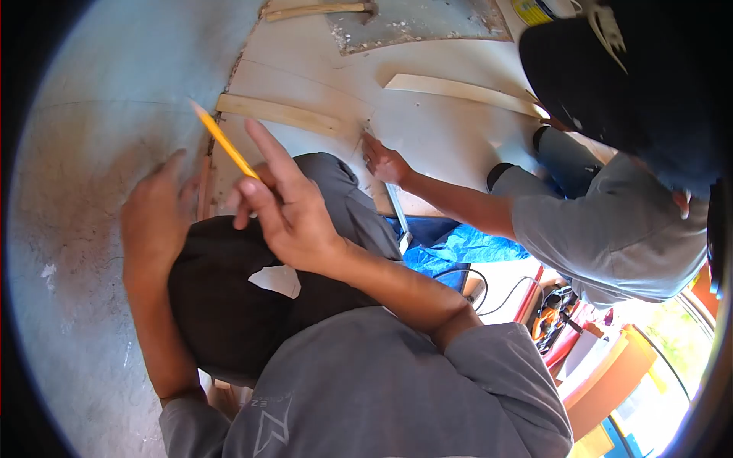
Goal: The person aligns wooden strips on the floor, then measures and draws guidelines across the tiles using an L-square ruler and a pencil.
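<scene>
My right hand (290, 210) is raised at the centre left, holding a yellow pencil (223, 141) between the thumb and bent fingers. Its index finger stretches out beside the pencil, whose tip points up and left. Lower on the left is my left hand (155, 221), slightly blurred, with fingers apart and nothing visible in it. It is nearest to the stained grey surface (84, 191) and a narrow wood edge (205, 179). Dark cloth with a white patch (276, 281) lies below my hands. A pale wood strip (279, 112) rests on the light panel beyond them.
A co-worker in a cap (580, 84) crouches at right, one hand (384, 160) on the panel near a metal tool (397, 210). Another strip (458, 91), a hammer (321, 9), blue sheeting (466, 248), cables and a bucket (532, 11) are around.
</scene>
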Demonstrator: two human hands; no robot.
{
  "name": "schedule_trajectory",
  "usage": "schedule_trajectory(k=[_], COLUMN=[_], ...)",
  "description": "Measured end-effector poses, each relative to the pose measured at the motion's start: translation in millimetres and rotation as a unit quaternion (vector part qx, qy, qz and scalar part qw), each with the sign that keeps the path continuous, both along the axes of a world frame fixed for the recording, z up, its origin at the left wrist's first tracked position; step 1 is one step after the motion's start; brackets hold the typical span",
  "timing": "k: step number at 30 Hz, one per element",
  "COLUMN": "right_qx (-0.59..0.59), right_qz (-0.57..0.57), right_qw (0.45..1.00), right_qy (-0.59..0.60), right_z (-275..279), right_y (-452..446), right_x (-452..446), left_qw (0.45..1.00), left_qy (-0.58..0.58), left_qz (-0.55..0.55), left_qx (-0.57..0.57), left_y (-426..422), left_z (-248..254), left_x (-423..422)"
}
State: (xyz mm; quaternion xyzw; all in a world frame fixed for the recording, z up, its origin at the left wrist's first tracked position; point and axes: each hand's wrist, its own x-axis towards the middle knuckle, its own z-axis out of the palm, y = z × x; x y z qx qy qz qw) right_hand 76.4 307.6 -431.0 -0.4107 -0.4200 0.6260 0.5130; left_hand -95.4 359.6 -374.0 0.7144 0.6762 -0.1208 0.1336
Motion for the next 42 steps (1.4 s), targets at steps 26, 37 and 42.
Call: schedule_trajectory(k=[26, 37, 42], right_qx=[-0.406, -0.431, -0.413], right_qz=[-0.116, -0.186, -0.262], right_qw=[0.872, 0.854, 0.85], right_qy=[-0.247, -0.223, -0.195], right_z=[201.3, 217.7, 238.2], right_y=[-71.0, -181.2, -227.3], right_x=[-12.8, 1.5, 29.6], left_qw=[0.907, 0.862, 0.898], left_qy=[-0.124, -0.064, -0.095], left_qz=[-0.36, -0.337, -0.297], left_qx=[-0.18, -0.373, -0.311], left_y=[-57.0, -113.0, -115.5], left_z=[-100.3, 28.2, 81.4], left_x=[-8.4, 46.9, 41.3])
